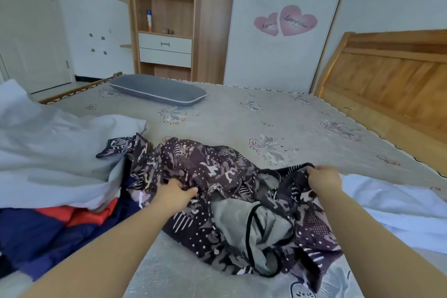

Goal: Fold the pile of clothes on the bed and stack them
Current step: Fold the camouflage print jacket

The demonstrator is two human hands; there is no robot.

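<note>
Across the whole lower view: bed, grey flowered cover, taken as landmark for every entry below. Behind the bed's far edge: wooden shelf unit with two white drawers, beside a white wardrobe door bearing two pink heart stickers. At the bed's right side: wooden headboard, slanted against the wall. On the bed's left part: pale grey sheet, crumpled, lying partly over the pile of clothes, of which navy and orange-red cloth shows at the bed's near left edge. On the bed's near middle: dark patterned garment, purple-black with pale dots and blotches, bunched and unfolded, its grey lining turned out toward the near edge, its left end touching the pile. On the bed's near right edge: white cloth, rumpled, just beside the garment. On the bed's far left part: grey pillow, long and flat, well apart from the garment. On the garment's left half: left hand, thumb and fingers curled into the cloth and gripping a fold. At the garment's right edge: right hand, fingers bent closed, pinching the hem and lifting it off the bed. On the shelves behind the bed: two bottles, small, details unclear.
</note>
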